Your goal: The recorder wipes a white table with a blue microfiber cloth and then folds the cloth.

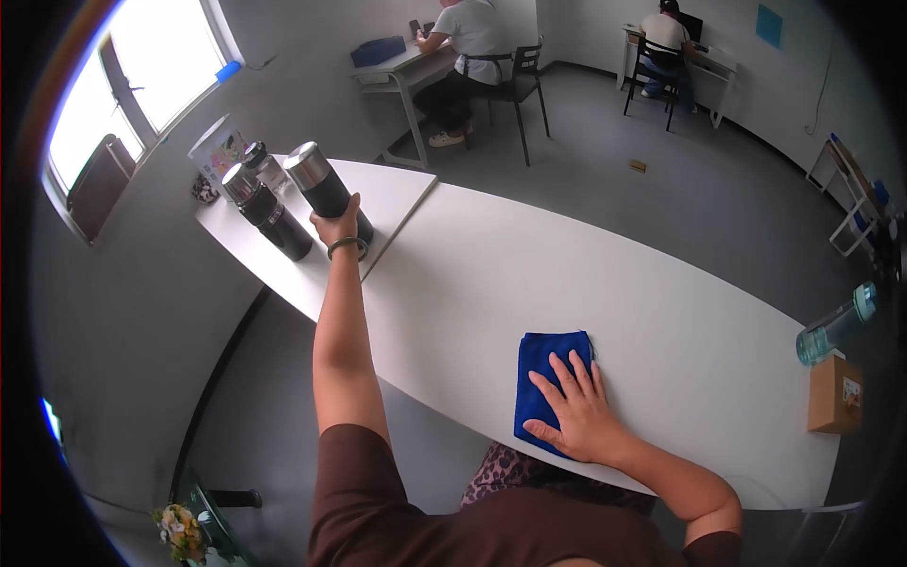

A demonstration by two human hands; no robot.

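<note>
My left hand [340,224], with a green bangle at the wrist, is wrapped around the lower part of a black vacuum flask [320,183] with a steel top. The flask stands at the left part of the white table [496,262]. A second black flask [273,218] with a shiny cup lid is just left of it. Behind them is a clear bottle [268,170] with a dark cap. My right hand [582,418] rests flat, fingers spread, on a folded blue cloth [533,365] near the table's front edge.
A printed tub [218,147] stands at the table's far left end. At the right end are a teal water bottle [829,329] and a cardboard box [835,393]. A seam [400,228] crosses the tabletop. Two people [476,35] sit at desks beyond.
</note>
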